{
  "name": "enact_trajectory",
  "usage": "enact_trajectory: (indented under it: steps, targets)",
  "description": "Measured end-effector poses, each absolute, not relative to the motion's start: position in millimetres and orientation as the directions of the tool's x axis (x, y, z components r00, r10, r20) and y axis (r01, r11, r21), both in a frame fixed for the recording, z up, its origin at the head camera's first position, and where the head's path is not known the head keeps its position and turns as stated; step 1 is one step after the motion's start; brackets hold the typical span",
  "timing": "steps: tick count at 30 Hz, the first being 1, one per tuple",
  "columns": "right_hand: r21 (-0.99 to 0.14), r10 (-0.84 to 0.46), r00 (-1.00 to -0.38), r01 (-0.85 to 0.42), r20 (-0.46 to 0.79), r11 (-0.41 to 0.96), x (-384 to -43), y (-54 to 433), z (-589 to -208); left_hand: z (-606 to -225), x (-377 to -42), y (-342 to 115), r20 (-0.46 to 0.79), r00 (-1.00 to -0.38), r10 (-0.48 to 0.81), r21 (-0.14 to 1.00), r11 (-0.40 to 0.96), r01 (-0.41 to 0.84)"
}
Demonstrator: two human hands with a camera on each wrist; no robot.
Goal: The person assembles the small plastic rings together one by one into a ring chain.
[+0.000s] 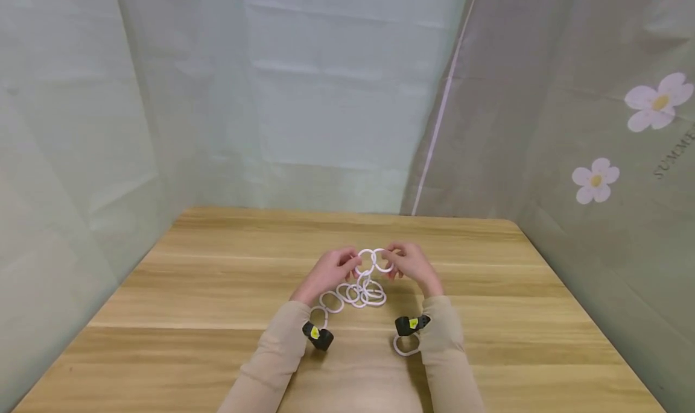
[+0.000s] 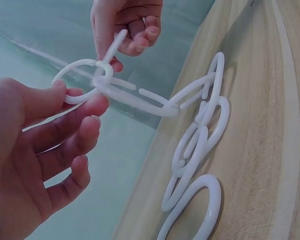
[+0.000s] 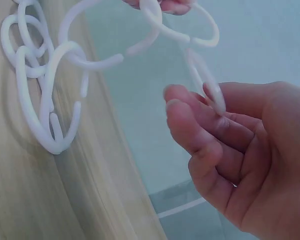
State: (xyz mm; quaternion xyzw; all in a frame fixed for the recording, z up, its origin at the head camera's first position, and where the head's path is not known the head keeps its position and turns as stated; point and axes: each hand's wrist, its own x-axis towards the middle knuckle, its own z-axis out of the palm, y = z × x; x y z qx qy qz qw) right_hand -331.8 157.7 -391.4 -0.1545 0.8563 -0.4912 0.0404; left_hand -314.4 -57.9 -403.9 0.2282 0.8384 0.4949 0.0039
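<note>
In the head view, my left hand (image 1: 338, 265) and right hand (image 1: 411, 261) face each other above the table. Thumb and fingertips of the left hand pinch a white split curtain ring (image 2: 79, 63). Another white split ring (image 3: 210, 85) is pinched between thumb and fingers of my right hand (image 3: 240, 135). These two rings cross each other between the hands. From the left-hand ring a further ring (image 2: 135, 100) hangs, leading down to a chain of linked white rings (image 2: 215, 197) on the tabletop. Small gaps show in several rings.
The chain on the wooden table (image 1: 228, 280) runs toward my left wrist. Apart from it, a white ring (image 1: 402, 353) lies under my right wrist camera (image 1: 411, 325). Pale cloth walls (image 1: 347, 99) surround the table's back and sides.
</note>
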Motion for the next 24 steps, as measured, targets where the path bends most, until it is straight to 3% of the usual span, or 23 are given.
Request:
enact_trajectory:
  steps: [15, 24]
  targets:
    - [-0.907, -0.26, -0.965, -0.14, 0.035, 0.397, -326.1, 153.7, -392.5, -398.8, -312.2, -57.9, 0.269, -0.901, 0.34, 0.799, 0.443, 0.406]
    - [-0.923, -0.295, -0.955, -0.117, 0.004, 0.366, -326.5, 150.8, -393.2, -402.7, -314.4, -57.3, 0.341, -0.852, 0.396, 0.675, 0.528, 0.516]
